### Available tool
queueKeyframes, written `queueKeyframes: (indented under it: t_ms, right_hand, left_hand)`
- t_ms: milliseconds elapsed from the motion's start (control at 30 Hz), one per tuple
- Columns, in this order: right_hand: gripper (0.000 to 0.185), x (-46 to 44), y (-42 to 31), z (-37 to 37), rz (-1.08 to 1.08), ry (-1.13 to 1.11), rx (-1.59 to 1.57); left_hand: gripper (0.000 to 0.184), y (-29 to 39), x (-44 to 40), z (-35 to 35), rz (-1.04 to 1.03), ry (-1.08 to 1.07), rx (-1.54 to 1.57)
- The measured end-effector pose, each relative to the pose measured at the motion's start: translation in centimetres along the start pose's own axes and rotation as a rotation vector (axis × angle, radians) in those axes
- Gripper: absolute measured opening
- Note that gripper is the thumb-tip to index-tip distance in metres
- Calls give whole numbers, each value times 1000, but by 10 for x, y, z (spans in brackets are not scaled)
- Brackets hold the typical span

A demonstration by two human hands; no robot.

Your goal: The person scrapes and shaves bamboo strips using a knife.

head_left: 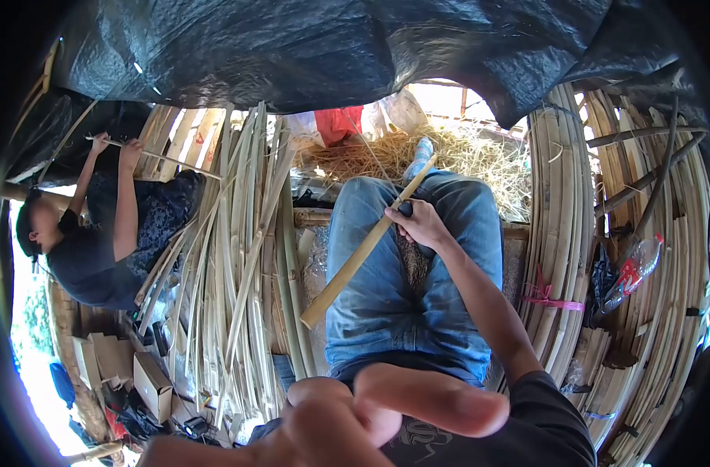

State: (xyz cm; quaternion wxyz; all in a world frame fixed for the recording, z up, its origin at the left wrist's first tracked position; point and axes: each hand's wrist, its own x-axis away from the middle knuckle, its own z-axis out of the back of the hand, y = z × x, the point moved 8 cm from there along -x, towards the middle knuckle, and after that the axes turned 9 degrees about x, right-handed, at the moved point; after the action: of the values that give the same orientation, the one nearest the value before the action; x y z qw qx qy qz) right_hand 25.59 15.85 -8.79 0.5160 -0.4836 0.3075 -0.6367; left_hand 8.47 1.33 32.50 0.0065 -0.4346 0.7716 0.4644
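Note:
Close to the camera at the bottom, my left hand looks large and slightly blurred. One digit stretches to the right and the others are partly bent and apart, with nothing visible in them. Above my thighs, my right hand is closed around a split bamboo strip, which slants from my knees down to the left. A dark handle also shows in that fist; what it belongs to is hidden. My legs in blue jeans lie beneath the strip.
Long bamboo strips stand at my left. A bundle tied with pink string is at my right, near a plastic bottle. Straw lies ahead, under a dark tarp. A person at far left holds a thin strip.

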Motion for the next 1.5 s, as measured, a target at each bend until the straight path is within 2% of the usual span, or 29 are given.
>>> queueKeyframes:
  t_ms: [33, 167, 233, 300, 367, 433, 500, 633, 833, 900, 933, 967, 1033, 1067, 1200, 1233, 1300, 1333, 1367, 1433, 1500]
  right_hand:
    - [47, -1, -1, 1, 8, 7, -7]
    - [43, -1, 2, 4, 9, 37, 14]
    - [40, 2, 1, 7, 0, 46, -6]
    - [37, 4, 3, 12, -44, 97, 23]
    - [35, 6, 1, 17, -63, 113, 7]
    - [35, 4, 1, 18, -55, 102, -3]
    - [34, 3, -1, 17, -42, 78, -19]
    - [34, 6, 2, 18, -65, 126, -75]
    - [39, 0, 9, 18, -70, 116, -80]
    - [39, 0, 8, 19, -60, 133, -78]
    - [39, 0, 7, 20, -50, 142, -72]
    - [39, 0, 7, 22, -49, 156, -67]
    - [39, 4, 3, 23, -39, 162, -60]
    - [39, 5, 3, 25, -49, 171, -75]
    - [40, 7, 3, 30, -55, 192, -118]
    - [40, 6, 7, 32, -50, 199, -119]
    - [40, 2, 12, 31, -52, 174, -184]
    - [39, 0, 15, 31, -79, 163, -200]
    - [39, -1, 14, 30, -74, 166, -207]
    - [38, -3, 19, 26, -97, 149, -457]
    - [37, -3, 19, 28, -86, 160, -522]
  left_hand:
    - [43, -2, -1, 5, -3, 6, -6]
    - [50, 13, 1, 70, -658, 208, -302]
    - [40, 32, 35, 109, -917, 622, -644]
    - [40, 36, 54, 137, -569, 548, -941]
    - [34, 15, 66, 152, -135, 605, -1261]
    - [33, -17, 57, 150, 193, 506, -1445]
    - [32, -39, 64, 153, 345, 494, -1503]
    - [30, -40, 78, 175, 386, 608, -1420]
    - [28, -38, 57, 176, 387, 495, -1593]
    - [32, -62, 45, 168, 419, 332, -1588]
    - [42, -76, 39, 163, 461, 280, -1586]
    - [42, -86, 33, 158, 450, 270, -1580]
    - [52, -114, 24, 150, 566, 160, -1603]
    - [61, -125, 27, 155, 594, 161, -1629]
    - [67, -149, 47, 188, 624, 203, -1749]
    - [67, -149, 51, 193, 616, 197, -1752]
    - [62, -150, 66, 212, 839, 304, -1687]
    - [53, -148, 68, 212, 857, 305, -1672]
    - [53, -148, 71, 215, 855, 301, -1680]
    - [44, -150, 75, 219, 876, 270, -1716]
    - [42, -147, 74, 216, 890, 256, -1718]
